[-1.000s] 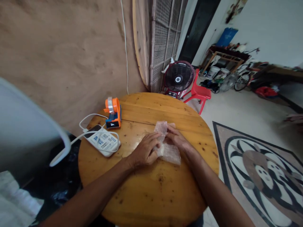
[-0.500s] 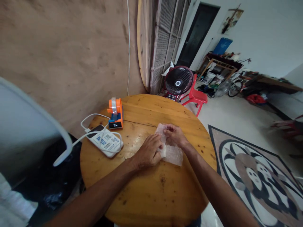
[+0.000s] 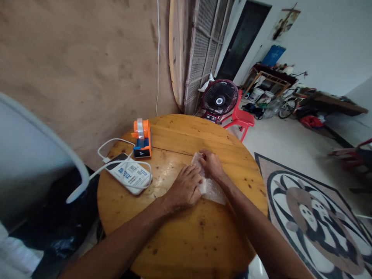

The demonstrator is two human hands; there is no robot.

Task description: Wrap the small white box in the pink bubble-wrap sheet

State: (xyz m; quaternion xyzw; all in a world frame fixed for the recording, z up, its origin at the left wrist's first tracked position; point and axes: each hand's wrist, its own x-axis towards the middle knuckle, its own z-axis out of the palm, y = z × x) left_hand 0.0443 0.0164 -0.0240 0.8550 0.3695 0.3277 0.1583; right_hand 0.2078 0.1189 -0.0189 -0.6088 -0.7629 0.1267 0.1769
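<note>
A clear sheet of bubble wrap [image 3: 213,190] lies on the round wooden table [image 3: 174,248], partly folded under my hands. My left hand [image 3: 186,186] rests on its left side, fingers bent and closed over it. At the far part of the wrap, my right hand [image 3: 211,162] is closed in a pinch, its thumb and forefinger on the plastic. Whatever may lie inside the folds is hidden by my fingers.
An orange and blue tape dispenser [image 3: 142,139] stands at the table's far left. Beside it lies a white power bank [image 3: 129,174] with a white cable [image 3: 116,140]. Beyond the table are a fan [image 3: 220,100] and a red chair [image 3: 242,117].
My right hand has turned slightly and moved a little over the far part of the bubble wrap. My left hand has shifted slightly right, covering more of the wrap.
</note>
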